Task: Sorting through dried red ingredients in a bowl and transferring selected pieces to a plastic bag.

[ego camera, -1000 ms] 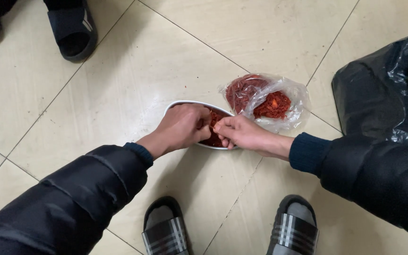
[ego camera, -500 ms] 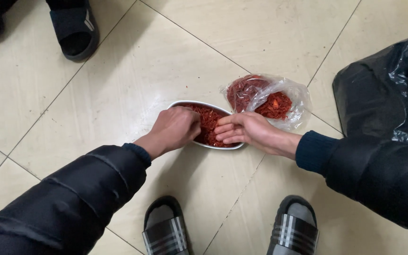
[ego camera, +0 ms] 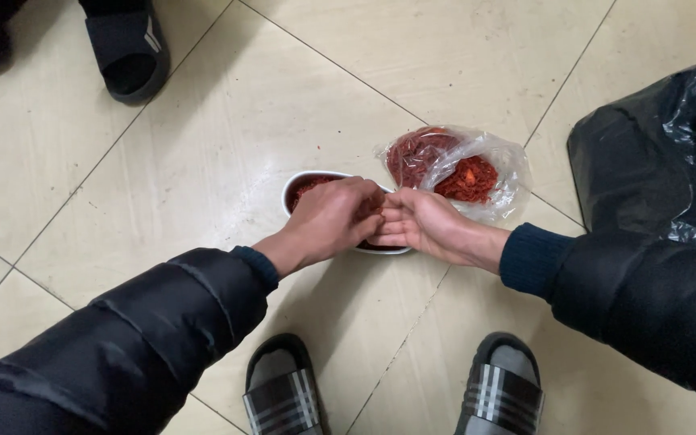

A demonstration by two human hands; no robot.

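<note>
A white oval bowl (ego camera: 298,182) of red, chopped chilli-like pieces sits on the tiled floor. My left hand (ego camera: 328,221) lies palm down over the bowl, its fingers curled into the red contents and hiding most of them. From the right comes my right hand (ego camera: 428,227), fingers held together, its tips touching the left hand's fingertips above the bowl. What either hand holds is hidden. Both arms wear dark padded sleeves.
A clear plastic bag (ego camera: 465,171) with more red pieces lies just right of the bowl. A crumpled black plastic bag (ego camera: 662,161) fills the right side. My striped slippers (ego camera: 283,393) (ego camera: 503,393) are below; another person's black slipper (ego camera: 126,52) is top left.
My left hand slid right over the bowl, covering the contents. My right hand moved left until the fingertips of both hands met.
</note>
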